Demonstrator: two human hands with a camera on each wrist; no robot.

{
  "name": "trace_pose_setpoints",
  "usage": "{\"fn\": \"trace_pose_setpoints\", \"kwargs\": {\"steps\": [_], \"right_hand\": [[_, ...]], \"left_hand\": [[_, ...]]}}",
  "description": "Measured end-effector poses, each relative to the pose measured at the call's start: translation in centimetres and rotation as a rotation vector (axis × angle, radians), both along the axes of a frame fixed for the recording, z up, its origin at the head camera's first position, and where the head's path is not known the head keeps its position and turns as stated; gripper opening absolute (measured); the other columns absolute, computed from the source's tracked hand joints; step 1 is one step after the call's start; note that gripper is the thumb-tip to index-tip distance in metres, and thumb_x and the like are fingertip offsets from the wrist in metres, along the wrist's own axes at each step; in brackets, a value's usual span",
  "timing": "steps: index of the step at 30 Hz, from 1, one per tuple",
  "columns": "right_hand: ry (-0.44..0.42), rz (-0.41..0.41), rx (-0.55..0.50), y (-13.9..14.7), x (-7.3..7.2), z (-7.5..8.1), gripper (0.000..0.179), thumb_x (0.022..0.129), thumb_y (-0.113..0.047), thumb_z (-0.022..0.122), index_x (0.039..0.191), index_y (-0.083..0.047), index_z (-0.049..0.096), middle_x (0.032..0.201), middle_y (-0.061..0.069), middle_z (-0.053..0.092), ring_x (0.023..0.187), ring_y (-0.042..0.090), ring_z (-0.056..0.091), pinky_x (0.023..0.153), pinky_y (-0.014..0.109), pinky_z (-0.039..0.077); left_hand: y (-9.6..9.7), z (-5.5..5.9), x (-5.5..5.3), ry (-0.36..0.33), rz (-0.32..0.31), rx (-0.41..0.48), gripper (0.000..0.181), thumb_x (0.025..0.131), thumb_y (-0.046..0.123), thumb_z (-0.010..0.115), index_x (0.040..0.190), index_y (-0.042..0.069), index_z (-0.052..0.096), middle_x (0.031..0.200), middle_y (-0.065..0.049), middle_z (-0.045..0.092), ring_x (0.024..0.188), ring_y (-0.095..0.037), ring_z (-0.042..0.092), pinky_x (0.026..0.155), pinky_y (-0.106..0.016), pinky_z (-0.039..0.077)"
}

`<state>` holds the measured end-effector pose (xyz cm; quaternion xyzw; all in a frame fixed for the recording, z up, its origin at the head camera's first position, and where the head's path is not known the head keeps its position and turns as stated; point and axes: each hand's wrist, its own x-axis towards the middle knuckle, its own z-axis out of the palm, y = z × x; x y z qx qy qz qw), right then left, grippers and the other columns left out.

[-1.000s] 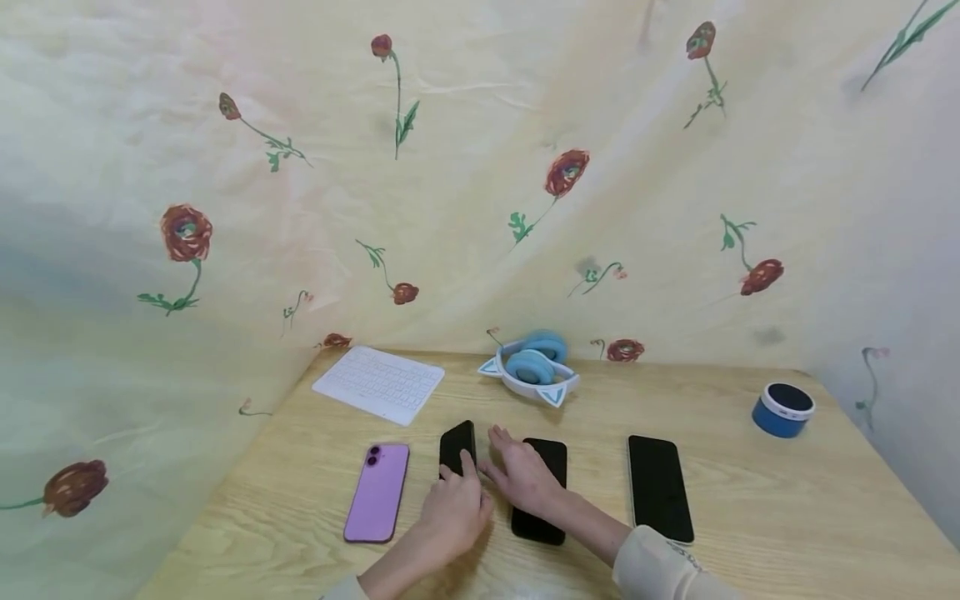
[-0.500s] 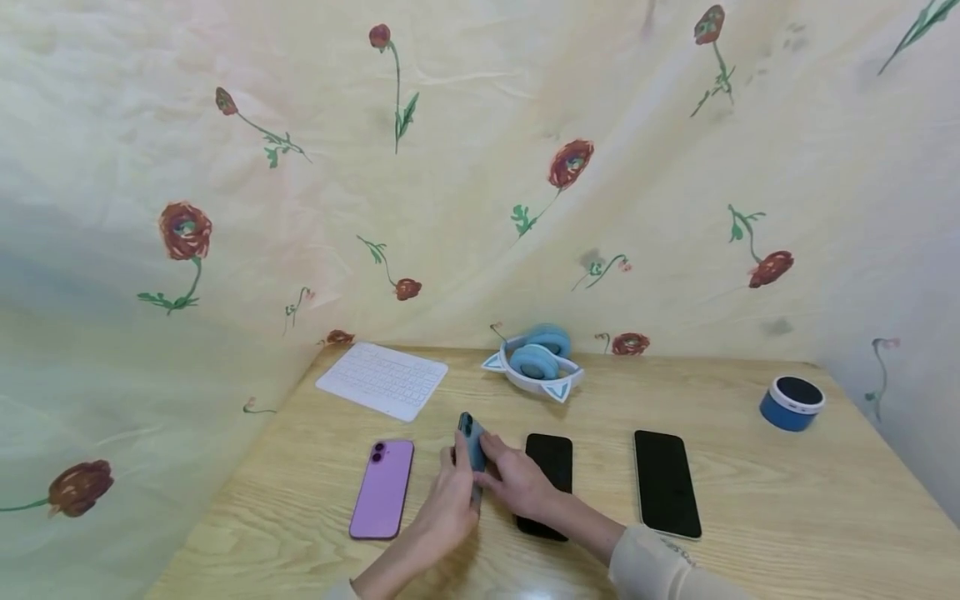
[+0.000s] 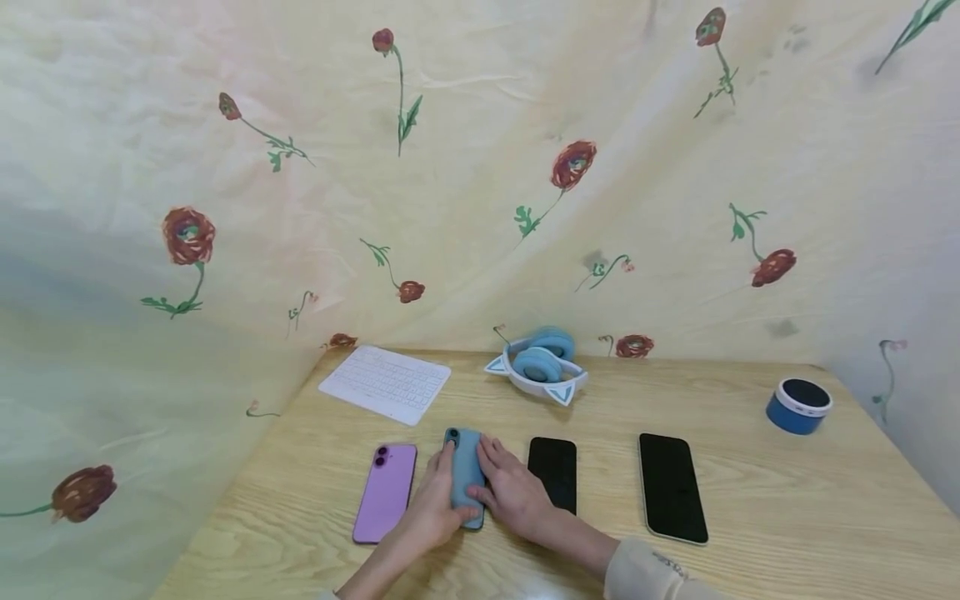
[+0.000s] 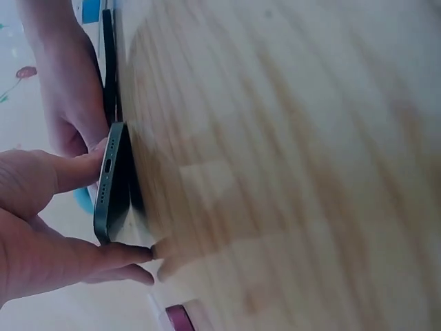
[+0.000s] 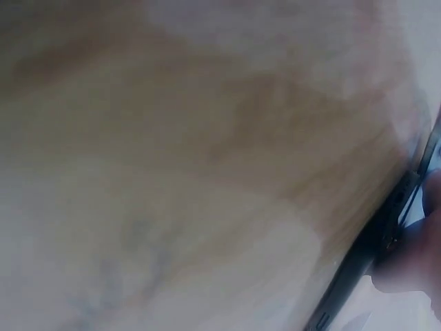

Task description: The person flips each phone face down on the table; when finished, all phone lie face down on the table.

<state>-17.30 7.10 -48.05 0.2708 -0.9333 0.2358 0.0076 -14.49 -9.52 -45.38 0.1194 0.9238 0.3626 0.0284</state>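
Observation:
A blue smartphone [image 3: 467, 477] lies back side up between both hands, its camera at the far left corner. My left hand [image 3: 431, 507] holds its left edge, thumb over the near end. My right hand [image 3: 517, 493] grips the right edge, with the thumb on the back. Seen from the left wrist, the phone's bottom edge [image 4: 110, 183] is tilted, a dark gap showing between it and the wood. To the left rests a purple smartphone [image 3: 386, 492], camera side up. A black-screened smartphone [image 3: 555, 468] lies partly under my right forearm.
Farther right is another smartphone [image 3: 672, 487], screen up with a pale frame. Behind stand a white keyboard [image 3: 386, 383], blue-and-white cat-ear headphones [image 3: 538, 368] and a round blue speaker [image 3: 797, 412] on the wooden table [image 3: 735, 408]. A floral cloth [image 3: 465, 192] hangs at the back.
The blue phone was screen up, then stood on its edge; now its blue back faces up. Both hands have closed in on its two sides.

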Motion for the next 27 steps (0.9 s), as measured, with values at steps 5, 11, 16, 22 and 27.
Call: {"fn": "trace_pose_setpoints", "kwargs": {"steps": [5,11,16,22,27], "right_hand": [[-0.021,-0.009,0.008,-0.1,0.1,0.1,0.07,0.098,-0.039,0.055,0.147,0.006,0.035,0.155,0.02,0.028,0.142,0.036,0.027,0.106,0.052,0.034],[-0.023,-0.017,0.051,-0.4,0.1,0.1,0.069,0.098,-0.04,0.056,0.146,0.005,0.036,0.155,0.02,0.029,0.142,0.035,0.027,0.108,0.05,0.031],[-0.017,-0.019,0.047,-0.4,0.0,0.3,0.069,0.096,-0.04,0.058,0.145,0.005,0.039,0.153,0.02,0.032,0.141,0.037,0.028,0.105,0.049,0.037],[0.075,0.013,-0.018,1.2,0.0,0.9,0.07,0.092,-0.038,0.065,0.141,0.008,0.045,0.148,0.025,0.038,0.138,0.044,0.03,0.105,0.055,0.034],[0.236,-0.059,-0.003,5.6,-0.1,1.3,0.071,0.087,-0.04,0.071,0.14,0.003,0.049,0.146,0.029,0.038,0.136,0.052,0.027,0.102,0.069,0.025]], "left_hand": [[-0.2,0.0,0.0,-0.011,-0.013,0.015,0.097,0.076,0.011,0.083,0.149,-0.008,0.022,0.148,-0.037,0.026,0.133,-0.052,0.031,0.105,-0.062,0.028],[-0.4,0.1,-0.1,-0.022,-0.019,0.005,0.099,0.075,0.011,0.084,0.149,-0.009,0.021,0.149,-0.035,0.026,0.134,-0.05,0.03,0.106,-0.06,0.027],[-0.4,0.2,0.0,-0.021,-0.042,-0.053,0.1,0.078,0.013,0.082,0.15,-0.01,0.017,0.15,-0.036,0.021,0.136,-0.052,0.025,0.105,-0.062,0.026],[1.3,0.6,-0.3,0.022,-0.099,-0.136,0.111,0.077,0.027,0.083,0.151,-0.01,0.009,0.155,-0.034,0.009,0.14,-0.053,0.011,0.106,-0.062,0.025],[5.1,0.9,0.2,0.024,-0.132,-0.167,0.126,0.072,0.051,0.08,0.153,-0.006,0.001,0.156,-0.032,0.0,0.136,-0.06,0.006,0.105,-0.065,0.023]]}}
